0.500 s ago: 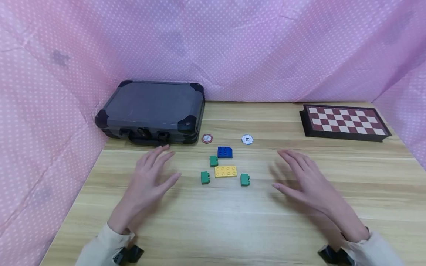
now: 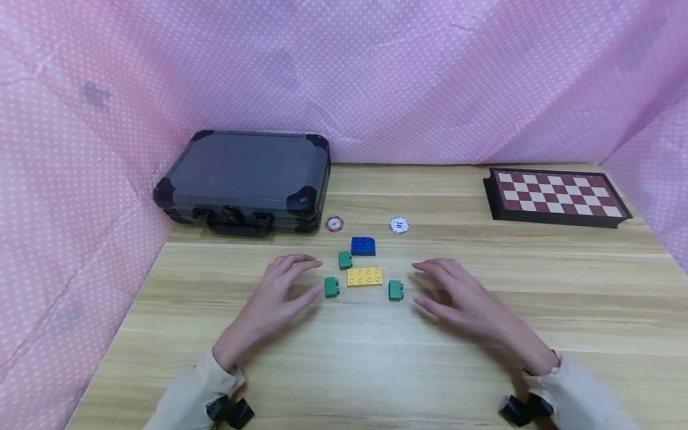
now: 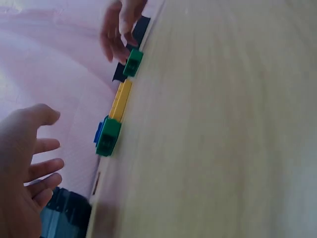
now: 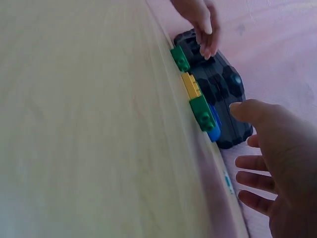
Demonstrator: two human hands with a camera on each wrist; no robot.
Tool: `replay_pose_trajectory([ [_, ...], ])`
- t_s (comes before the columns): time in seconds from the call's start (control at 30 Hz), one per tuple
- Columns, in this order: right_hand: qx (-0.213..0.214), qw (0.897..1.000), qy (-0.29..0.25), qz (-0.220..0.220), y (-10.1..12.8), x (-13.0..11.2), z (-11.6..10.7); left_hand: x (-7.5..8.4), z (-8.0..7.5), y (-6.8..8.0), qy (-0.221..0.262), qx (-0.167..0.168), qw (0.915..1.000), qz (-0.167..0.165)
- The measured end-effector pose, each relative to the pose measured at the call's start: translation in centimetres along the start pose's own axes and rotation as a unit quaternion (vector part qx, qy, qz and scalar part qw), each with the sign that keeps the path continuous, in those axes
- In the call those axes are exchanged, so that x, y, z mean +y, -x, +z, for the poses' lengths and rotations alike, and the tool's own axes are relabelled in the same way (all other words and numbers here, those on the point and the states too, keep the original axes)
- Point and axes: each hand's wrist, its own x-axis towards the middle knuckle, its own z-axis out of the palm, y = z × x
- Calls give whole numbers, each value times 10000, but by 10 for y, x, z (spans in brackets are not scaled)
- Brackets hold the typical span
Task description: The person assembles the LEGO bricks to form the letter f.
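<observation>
On the wooden table lie a yellow brick [image 2: 364, 277], a blue brick [image 2: 363, 246] behind it and several small green bricks [image 2: 331, 287] around it. My left hand [image 2: 276, 298] hovers just left of the nearest green brick, thumb and fingers spread apart and nothing between them. On the other side my right hand [image 2: 462, 298] hovers right of another green brick [image 2: 395, 290], its thumb apart from the fingers and its grasp empty. Both wrist views show loosely bent fingers short of the bricks, as with the left hand [image 3: 29, 163] and the right hand [image 4: 277, 163].
A dark grey hard case [image 2: 247, 173] stands at the back left. Two poker chips, one red [image 2: 334, 224] and one white and blue [image 2: 399, 225], lie behind the bricks. At the back right is a checkered game board [image 2: 556, 196]. A pink dotted cloth [image 2: 408, 77] hangs behind the table.
Both hands have moved inward toward the bricks, the left one rightward and the right one leftward, each a little nearer the person. Bricks, chips, case and board stay in place.
</observation>
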Motion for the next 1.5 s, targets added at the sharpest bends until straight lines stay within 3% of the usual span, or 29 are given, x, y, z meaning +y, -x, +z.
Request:
replay_pose_trajectory([
  [0.4, -270, 9994, -216, 7, -10, -2, 17, -6, 20, -4, -59, -208, 9998, -31],
  [0.83, -39, 9993, -122, -352, -15, 0, 28, -10, 35, -5, -201, -347, 9992, -53],
  [1.5, 153, 9985, 124, -513, -18, 1, 33, -11, 38, -6, -367, -189, 9991, 42],
])
